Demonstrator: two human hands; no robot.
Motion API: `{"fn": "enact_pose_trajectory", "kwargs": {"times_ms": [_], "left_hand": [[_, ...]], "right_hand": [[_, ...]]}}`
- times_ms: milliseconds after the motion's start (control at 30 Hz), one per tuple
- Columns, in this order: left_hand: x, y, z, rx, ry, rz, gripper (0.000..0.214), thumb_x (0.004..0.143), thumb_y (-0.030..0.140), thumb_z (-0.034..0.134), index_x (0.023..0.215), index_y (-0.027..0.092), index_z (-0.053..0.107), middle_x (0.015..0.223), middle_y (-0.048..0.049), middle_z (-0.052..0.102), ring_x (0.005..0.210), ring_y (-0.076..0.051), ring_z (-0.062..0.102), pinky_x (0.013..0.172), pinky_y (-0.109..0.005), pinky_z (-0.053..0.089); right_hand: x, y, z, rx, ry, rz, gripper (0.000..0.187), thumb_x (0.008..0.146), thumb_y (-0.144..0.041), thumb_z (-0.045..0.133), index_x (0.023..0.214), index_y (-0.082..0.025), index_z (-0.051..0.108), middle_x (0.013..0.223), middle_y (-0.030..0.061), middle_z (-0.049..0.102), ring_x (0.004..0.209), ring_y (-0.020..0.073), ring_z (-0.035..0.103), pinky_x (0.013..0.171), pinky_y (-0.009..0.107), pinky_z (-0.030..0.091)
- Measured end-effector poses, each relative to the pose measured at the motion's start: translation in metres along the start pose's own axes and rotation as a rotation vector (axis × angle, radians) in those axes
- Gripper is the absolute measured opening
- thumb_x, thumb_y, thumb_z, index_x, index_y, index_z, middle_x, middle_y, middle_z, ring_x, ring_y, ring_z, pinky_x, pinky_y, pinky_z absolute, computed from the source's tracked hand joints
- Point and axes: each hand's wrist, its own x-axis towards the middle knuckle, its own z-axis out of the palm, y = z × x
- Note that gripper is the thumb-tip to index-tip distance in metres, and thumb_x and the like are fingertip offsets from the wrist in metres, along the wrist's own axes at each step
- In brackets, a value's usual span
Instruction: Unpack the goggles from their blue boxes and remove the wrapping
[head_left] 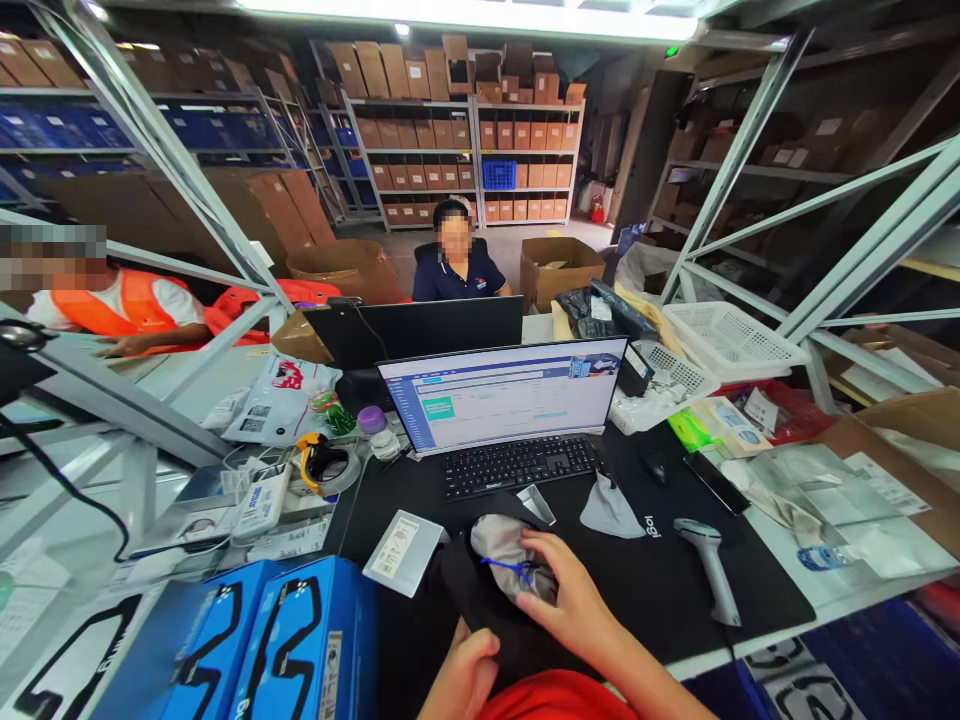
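A grey cloth pouch point(504, 552) with a blue cord sits at the mouth of a dark black item point(465, 590), which looks soft, like a bag or case. My right hand point(566, 590) grips the pouch from the right, thumb and fingers around its side. Below it, my left hand point(469, 665) pinches the near edge of the black item. To the left lies a flat silver-white box with a label point(405, 552). A small grey drawstring bag point(613, 508) and a little white card or box point(536, 505) rest beyond my hands.
Behind my hands stand a keyboard point(517, 468) and monitor point(510, 395). A barcode scanner point(709, 570) and phone point(716, 482) lie right; blue boxes point(300, 640) and tape point(326, 465) left. A person point(461, 270) sits opposite, another person point(142, 305) at far left.
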Motion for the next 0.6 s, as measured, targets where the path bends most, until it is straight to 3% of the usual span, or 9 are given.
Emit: {"fn": "enact_pose_trajectory", "kwargs": {"times_ms": [100,233,300,433,500,600], "left_hand": [[-0.007,-0.005,-0.002,-0.019,-0.049,-0.065,0.066,0.051,0.013,0.066,0.116,0.022,0.067,0.113,-0.0096,0.072,0.115,-0.035,0.063,0.102,-0.051,0.047],[-0.006,-0.008,0.008,0.038,-0.001,-0.033,0.061,0.053,0.014,0.066,0.114,0.022,0.068,0.11,-0.0088,0.072,0.112,-0.034,0.063,0.099,-0.048,0.049],[-0.004,-0.008,0.01,0.062,0.027,0.0,0.061,0.053,0.012,0.063,0.113,0.02,0.067,0.109,-0.0085,0.072,0.112,-0.032,0.063,0.099,-0.046,0.048],[-0.003,-0.013,0.001,0.038,0.07,-0.007,0.063,0.052,0.009,0.063,0.114,0.02,0.066,0.108,-0.0071,0.072,0.112,-0.029,0.063,0.099,-0.04,0.048],[-0.003,-0.016,-0.006,0.029,0.122,-0.037,0.065,0.05,0.007,0.064,0.114,0.02,0.065,0.103,-0.006,0.073,0.108,-0.029,0.065,0.096,-0.039,0.05],[-0.004,-0.022,-0.012,0.013,0.191,-0.07,0.064,0.049,0.004,0.064,0.111,0.019,0.064,0.092,-0.0048,0.074,0.1,-0.03,0.069,0.09,-0.041,0.054]], "right_hand": [[-0.003,0.003,0.002,-0.089,-0.024,0.005,0.055,0.063,-0.01,0.08,0.116,-0.019,0.066,0.141,0.0158,0.056,0.131,0.0309,0.052,0.109,0.045,0.044],[-0.006,0.011,0.01,-0.041,-0.01,0.006,0.016,0.073,-0.007,0.071,0.083,-0.019,0.074,0.111,0.0106,0.073,0.106,0.0263,0.066,0.094,0.039,0.051],[-0.007,0.017,0.011,0.167,0.023,0.123,0.006,0.074,-0.021,0.078,0.072,-0.018,0.073,0.087,0.0067,0.074,0.082,0.0223,0.068,0.077,0.033,0.054],[-0.005,0.026,-0.001,0.853,0.026,0.545,0.037,0.069,-0.049,0.084,0.077,-0.015,0.071,0.066,0.0007,0.069,0.053,0.0134,0.061,0.054,0.024,0.051],[-0.004,0.027,-0.014,1.139,0.051,0.694,0.037,0.07,-0.044,0.085,0.086,-0.013,0.072,0.071,0.0031,0.073,0.056,0.0138,0.065,0.058,0.024,0.055],[-0.002,0.03,-0.038,1.329,0.113,0.779,0.028,0.076,-0.031,0.08,0.094,-0.01,0.073,0.084,0.0088,0.078,0.07,0.0184,0.073,0.07,0.028,0.06]]}}
